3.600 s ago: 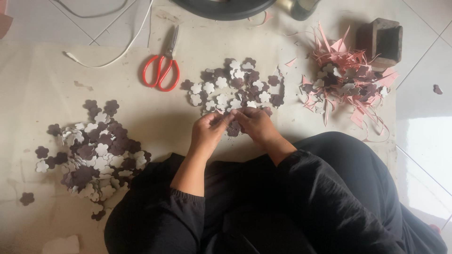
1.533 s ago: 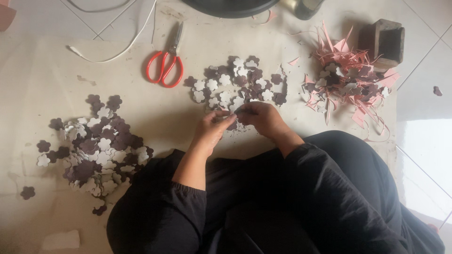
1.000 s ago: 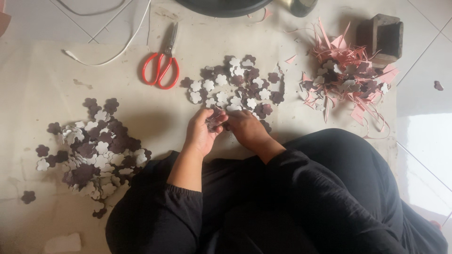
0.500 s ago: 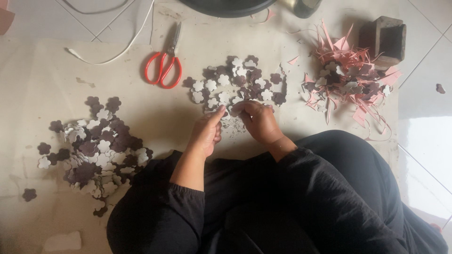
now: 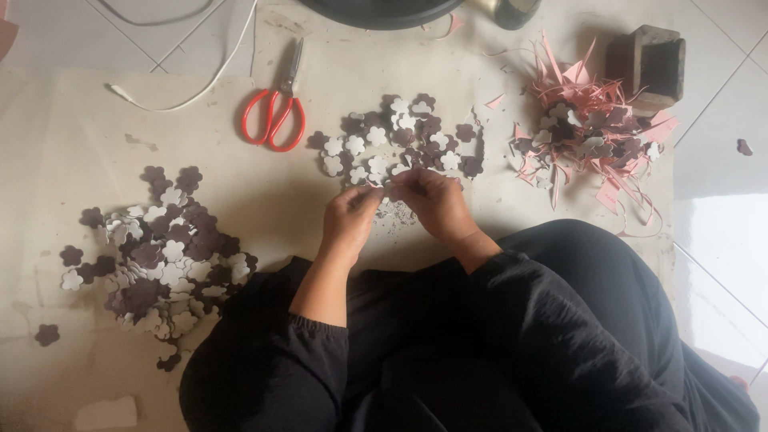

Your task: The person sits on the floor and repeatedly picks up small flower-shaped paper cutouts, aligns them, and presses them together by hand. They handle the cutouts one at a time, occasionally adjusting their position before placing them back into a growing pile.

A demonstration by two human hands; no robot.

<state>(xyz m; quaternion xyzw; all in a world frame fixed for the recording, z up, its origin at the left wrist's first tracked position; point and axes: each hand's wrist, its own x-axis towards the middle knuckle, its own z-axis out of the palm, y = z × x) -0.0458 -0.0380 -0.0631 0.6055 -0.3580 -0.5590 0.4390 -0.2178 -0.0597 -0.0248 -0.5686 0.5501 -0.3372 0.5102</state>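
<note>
Both hands meeting at the near edge of the middle heap of flower cutouts (image 5: 396,144), dark maroon and white pieces mixed. Left hand (image 5: 350,220) curled, fingertips pinched toward the right, apparently on a small cutout, though too small and too hidden to say for certain. Right hand (image 5: 432,204) likewise curled, fingertips bent in against the left's, touching or nearly so; what lies between them not clearly shown. Heap lying straight ahead of the hands, just beyond the fingertips, stretched sideways from left to right, with the right hand a shade nearer its centre and the left at its near left fringe. Tiny scraps scattered on the mat (image 5: 72,152) directly under the fingers. Second, larger pile of cutouts (image 5: 160,256) well apart to the left, beside the left elbow and black sleeve. Red-handled scissors (image 5: 276,108) shut, blades pointing away, lying beyond and left of the middle heap. Tangle of pink paper strips (image 5: 588,132) with a few cutouts off to the right, a dark wooden box (image 5: 656,68) just behind it. White cord (image 5: 200,88) trailing across the far left.
</note>
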